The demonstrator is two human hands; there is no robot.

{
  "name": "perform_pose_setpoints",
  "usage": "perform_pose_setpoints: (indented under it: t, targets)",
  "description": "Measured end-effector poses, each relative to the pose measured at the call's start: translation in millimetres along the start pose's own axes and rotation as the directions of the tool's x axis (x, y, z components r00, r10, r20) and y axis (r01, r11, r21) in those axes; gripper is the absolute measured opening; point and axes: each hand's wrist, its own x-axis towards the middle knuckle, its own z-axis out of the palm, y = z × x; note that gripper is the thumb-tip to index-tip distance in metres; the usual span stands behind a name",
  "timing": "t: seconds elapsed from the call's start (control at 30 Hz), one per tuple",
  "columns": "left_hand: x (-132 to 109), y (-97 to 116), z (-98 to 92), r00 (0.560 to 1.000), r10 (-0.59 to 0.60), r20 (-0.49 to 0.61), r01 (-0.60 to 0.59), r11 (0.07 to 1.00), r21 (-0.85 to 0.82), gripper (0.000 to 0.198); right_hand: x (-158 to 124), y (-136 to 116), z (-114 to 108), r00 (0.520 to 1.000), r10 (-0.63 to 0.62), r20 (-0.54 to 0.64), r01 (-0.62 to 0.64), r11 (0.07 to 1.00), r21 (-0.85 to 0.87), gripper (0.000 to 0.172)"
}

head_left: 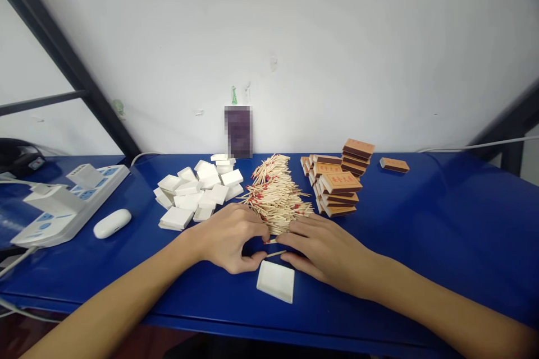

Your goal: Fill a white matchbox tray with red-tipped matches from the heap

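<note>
My left hand (238, 235) is curved, with thumb and index fingertips apart at the left ends of two loose matches. My right hand (322, 247) faces it, its thumb and index fingertips at the right ends. The nearer match (277, 254) spans between the thumbs, the other match (272, 242) between the index fingers. Just behind lies a large heap of red-tipped matches (278, 202), which my right fingers touch. Right in front of my hands, a white matchbox tray (275, 281) lies slightly turned on the blue table; its inside looks bare.
White matchbox trays (189, 200) are piled at left. Orange matchbox sleeves (341, 182) stand stacked at right, one sleeve (394, 165) apart. A power strip (71, 207) and white earbud case (112, 224) sit far left. A dark blurred object (238, 132) leans on the wall.
</note>
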Motion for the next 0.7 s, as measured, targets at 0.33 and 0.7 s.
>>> perform_pose_setpoints:
  t: [0.33,0.7]
  targets:
    - [1.5,1.3,-5.2,1.0,-0.002,-0.03,0.002,1.0,-0.015,0.016,1.6,-2.2,-6.7,0.986,0.156,0.053,-0.163,0.973,0.165,0.008]
    - [-2.5,3.0,-1.0,0.998,0.051,0.03,-0.047,0.991,-0.123,0.027,1.2,-7.4,-13.5,0.97,0.164,0.18,-0.166,0.986,-0.004,0.008]
